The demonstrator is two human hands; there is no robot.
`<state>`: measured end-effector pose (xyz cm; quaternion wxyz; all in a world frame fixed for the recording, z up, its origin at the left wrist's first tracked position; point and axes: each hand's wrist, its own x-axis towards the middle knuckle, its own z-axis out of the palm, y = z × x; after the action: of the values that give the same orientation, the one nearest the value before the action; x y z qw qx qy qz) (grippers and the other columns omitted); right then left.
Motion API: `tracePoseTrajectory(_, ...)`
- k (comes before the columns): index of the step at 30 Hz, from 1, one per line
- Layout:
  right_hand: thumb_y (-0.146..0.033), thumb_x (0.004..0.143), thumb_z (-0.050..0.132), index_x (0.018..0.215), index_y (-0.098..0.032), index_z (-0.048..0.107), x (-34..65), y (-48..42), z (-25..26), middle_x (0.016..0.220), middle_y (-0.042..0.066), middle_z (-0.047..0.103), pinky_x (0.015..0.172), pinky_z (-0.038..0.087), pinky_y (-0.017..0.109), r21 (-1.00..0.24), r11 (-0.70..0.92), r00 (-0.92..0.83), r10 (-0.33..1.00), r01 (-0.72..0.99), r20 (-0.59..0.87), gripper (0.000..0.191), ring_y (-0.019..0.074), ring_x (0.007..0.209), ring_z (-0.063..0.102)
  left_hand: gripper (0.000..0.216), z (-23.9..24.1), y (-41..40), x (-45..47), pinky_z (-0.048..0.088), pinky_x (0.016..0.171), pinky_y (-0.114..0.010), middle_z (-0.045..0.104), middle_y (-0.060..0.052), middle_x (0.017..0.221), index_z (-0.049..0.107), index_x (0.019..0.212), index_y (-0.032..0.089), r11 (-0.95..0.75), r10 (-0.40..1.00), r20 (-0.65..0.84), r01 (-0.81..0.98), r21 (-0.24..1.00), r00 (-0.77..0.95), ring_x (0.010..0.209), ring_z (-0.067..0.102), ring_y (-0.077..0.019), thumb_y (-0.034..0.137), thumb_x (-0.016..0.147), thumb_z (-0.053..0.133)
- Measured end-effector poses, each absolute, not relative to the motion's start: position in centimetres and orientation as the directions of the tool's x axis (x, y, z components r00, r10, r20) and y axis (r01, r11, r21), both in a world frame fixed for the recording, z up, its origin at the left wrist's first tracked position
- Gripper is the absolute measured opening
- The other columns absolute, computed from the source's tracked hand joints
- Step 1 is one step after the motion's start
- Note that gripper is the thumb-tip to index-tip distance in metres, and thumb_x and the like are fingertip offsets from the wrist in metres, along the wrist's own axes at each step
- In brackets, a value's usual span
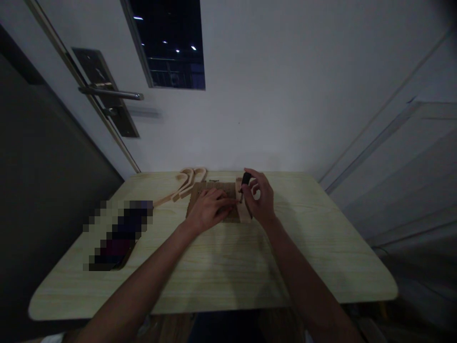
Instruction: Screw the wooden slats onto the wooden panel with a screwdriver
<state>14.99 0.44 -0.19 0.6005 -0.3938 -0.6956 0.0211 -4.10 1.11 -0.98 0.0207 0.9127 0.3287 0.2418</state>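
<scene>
A brown wooden board [214, 190] lies flat on the far middle of a pale wood table [221, 257]. My left hand [209, 209] rests on the board with fingers stretched flat, pressing it down. My right hand [260, 196] is closed around a small dark tool [246, 179], held upright over a light wooden strip [243, 212] at the board's right edge. What the tool's tip touches is hidden by my fingers.
Curved light wooden pieces [183, 183] lie at the table's far left, beyond the board. A blurred-out dark object [119, 233] sits on the left side of the table. A door with a metal handle [110, 93] stands behind, left.
</scene>
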Motion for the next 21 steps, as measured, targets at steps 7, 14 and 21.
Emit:
tracePoseTrajectory(7, -0.025, 0.089, 0.055, 0.126, -0.027, 0.048, 14.67, 0.31, -0.48, 0.099, 0.003, 0.068, 0.060, 0.056, 0.024, -0.621, 0.686, 0.105, 0.635, 0.381, 0.766, 0.038, 0.0128, 0.079, 0.067, 0.027, -0.94, 1.06, -4.08, 0.041, 0.082, -0.037, 0.063, -0.004, 0.101, 0.067, 0.115, 0.030, -0.785, 0.611, 0.427, 0.579, 0.220, 0.666, 0.094, 0.056, -0.0215, 0.029, 0.090, 0.056)
tracePoseTrajectory(14, -0.031, 0.090, 0.055, 0.118, -0.028, 0.059, 15.04, 0.33, -0.26, 0.106, 0.005, 0.066, 0.060, 0.057, 0.024, -0.586, 0.684, 0.080, 0.619, 0.434, 0.782, 0.029, 0.0141, 0.086, 0.064, 0.027, -1.03, 1.11, -4.11, 0.041, 0.082, -0.037, 0.063, -0.005, 0.101, 0.067, 0.115, 0.030, -0.782, 0.616, 0.420, 0.584, 0.220, 0.666, 0.095, 0.055, -0.0218, 0.029, 0.090, 0.055)
tracePoseTrajectory(21, -0.026, 0.093, 0.049, 0.123, -0.028, 0.055, 14.89, 0.21, -0.02, 0.104, 0.004, 0.067, 0.067, 0.058, 0.027, -0.607, 0.710, 0.064, 0.630, 0.358, 0.774, 0.031, 0.0123, 0.078, 0.067, 0.028, -0.93, 1.08, -4.08, 0.040, 0.083, -0.038, 0.062, -0.004, 0.101, 0.066, 0.117, 0.030, -0.788, 0.608, 0.423, 0.576, 0.218, 0.672, 0.095, 0.055, -0.0219, 0.030, 0.091, 0.054)
